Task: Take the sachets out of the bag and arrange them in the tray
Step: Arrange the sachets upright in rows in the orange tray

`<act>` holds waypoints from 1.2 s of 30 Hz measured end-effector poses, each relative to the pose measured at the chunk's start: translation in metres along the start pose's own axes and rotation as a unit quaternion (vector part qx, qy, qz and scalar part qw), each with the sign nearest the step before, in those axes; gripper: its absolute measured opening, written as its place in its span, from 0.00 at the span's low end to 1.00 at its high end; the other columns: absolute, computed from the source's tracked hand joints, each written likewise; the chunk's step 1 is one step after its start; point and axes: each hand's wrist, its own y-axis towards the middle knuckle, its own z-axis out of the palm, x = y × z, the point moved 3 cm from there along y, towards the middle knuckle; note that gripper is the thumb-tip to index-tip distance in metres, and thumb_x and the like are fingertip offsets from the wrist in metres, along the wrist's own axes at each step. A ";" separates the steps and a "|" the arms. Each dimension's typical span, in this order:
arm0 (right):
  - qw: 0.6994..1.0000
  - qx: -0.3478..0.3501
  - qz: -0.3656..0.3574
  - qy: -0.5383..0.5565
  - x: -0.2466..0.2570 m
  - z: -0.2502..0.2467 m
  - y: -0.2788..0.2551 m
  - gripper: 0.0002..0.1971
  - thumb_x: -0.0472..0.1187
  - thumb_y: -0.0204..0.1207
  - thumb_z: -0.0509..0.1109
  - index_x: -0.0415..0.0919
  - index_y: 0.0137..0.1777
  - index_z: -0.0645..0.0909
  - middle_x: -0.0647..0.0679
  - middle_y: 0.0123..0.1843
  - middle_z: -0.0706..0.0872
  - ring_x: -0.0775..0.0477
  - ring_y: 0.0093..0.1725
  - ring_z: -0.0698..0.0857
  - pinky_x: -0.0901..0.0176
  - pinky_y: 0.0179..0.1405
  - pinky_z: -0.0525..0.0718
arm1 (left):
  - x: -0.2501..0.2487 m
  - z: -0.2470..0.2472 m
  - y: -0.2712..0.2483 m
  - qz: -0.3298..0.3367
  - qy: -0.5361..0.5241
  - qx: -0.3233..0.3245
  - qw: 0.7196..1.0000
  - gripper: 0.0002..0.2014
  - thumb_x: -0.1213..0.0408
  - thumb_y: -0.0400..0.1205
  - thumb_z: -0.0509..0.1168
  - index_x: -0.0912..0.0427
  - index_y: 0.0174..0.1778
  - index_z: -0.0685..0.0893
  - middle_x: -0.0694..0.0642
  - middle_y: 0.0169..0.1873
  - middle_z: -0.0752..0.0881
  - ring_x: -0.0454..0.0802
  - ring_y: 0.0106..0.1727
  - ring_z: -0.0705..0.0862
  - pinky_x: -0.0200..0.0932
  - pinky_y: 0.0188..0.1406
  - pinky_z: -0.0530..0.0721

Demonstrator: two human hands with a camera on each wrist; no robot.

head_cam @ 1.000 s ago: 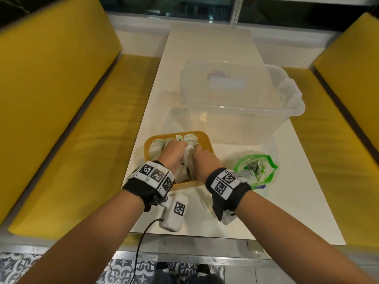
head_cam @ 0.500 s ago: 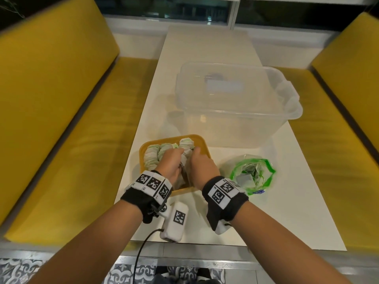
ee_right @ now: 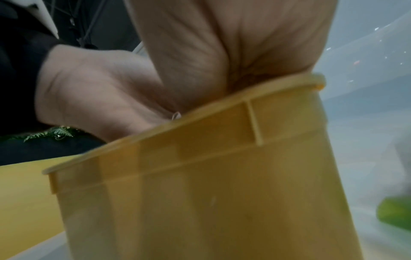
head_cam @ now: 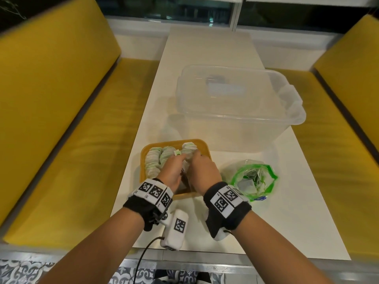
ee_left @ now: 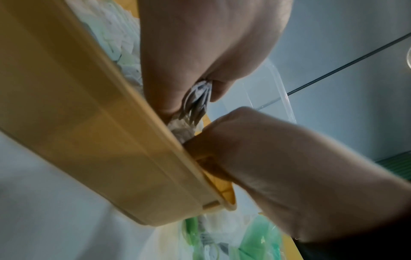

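Note:
A yellow tray (head_cam: 143,173) sits on the white table near me, with rows of white-and-green sachets (head_cam: 152,162) standing in it. Both hands are inside its right part. My left hand (head_cam: 177,160) pinches a stack of sachets (ee_left: 198,98) between thumb and fingers. My right hand (head_cam: 194,159) curls over the right-hand row from the other side; the tray wall (ee_right: 200,184) hides its fingertips in the right wrist view. The clear bag with a green rim (head_cam: 254,181) stands open to the right of the tray, with more sachets inside.
A large clear plastic bin (head_cam: 235,107) stands just behind the tray and bag. A white marker-tagged device (head_cam: 174,230) with a cable lies at the table's near edge under my left wrist. Yellow benches (head_cam: 61,119) flank the table.
Both hands stayed in the tray and drew closer together around the right-hand row of sachets. My right fingers have reached further toward the tray's far end.

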 end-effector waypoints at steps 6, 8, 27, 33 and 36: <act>0.984 -0.147 0.049 0.093 -0.019 -0.044 -0.004 0.18 0.27 0.76 0.60 0.36 0.65 0.79 0.39 0.57 0.83 0.37 0.54 0.83 0.50 0.50 0.81 | -0.003 0.000 0.000 -0.001 0.001 -0.005 1.000 0.16 0.66 0.88 0.53 0.68 0.66 0.80 0.59 0.56 0.88 0.51 0.56 0.86 0.43 0.53 0.83; 0.982 -0.133 0.085 0.103 -0.027 -0.046 -0.005 0.19 0.28 0.78 0.59 0.35 0.68 0.77 0.38 0.60 0.83 0.35 0.57 0.83 0.49 0.54 0.81 | -0.002 0.000 0.003 -0.005 -0.010 -0.006 1.000 0.16 0.67 0.88 0.54 0.69 0.66 0.80 0.59 0.56 0.88 0.50 0.55 0.86 0.39 0.46 0.84; 0.971 0.014 0.165 0.173 -0.038 -0.014 -0.012 0.05 0.29 0.75 0.59 0.35 0.41 0.75 0.39 0.41 0.80 0.37 0.41 0.78 0.55 0.39 0.74 | 0.004 0.002 0.000 -0.030 0.001 0.006 1.000 0.14 0.66 0.88 0.53 0.66 0.62 0.81 0.59 0.50 0.88 0.52 0.50 0.87 0.43 0.44 0.85; 0.974 0.006 0.164 0.158 -0.038 -0.011 -0.012 0.07 0.29 0.75 0.58 0.34 0.46 0.78 0.38 0.46 0.83 0.36 0.43 0.79 0.53 0.41 0.78 | 0.008 0.005 -0.001 -0.057 0.008 0.002 0.998 0.16 0.66 0.88 0.54 0.67 0.69 0.78 0.64 0.60 0.86 0.54 0.54 0.86 0.42 0.40 0.86; 0.979 -0.059 0.135 0.143 -0.035 -0.016 -0.012 0.12 0.33 0.80 0.60 0.33 0.60 0.79 0.36 0.54 0.85 0.34 0.52 0.83 0.49 0.49 0.81 | 0.005 0.008 -0.006 -0.053 0.000 0.025 0.998 0.14 0.66 0.88 0.53 0.66 0.62 0.81 0.60 0.50 0.89 0.51 0.46 0.88 0.38 0.28 0.85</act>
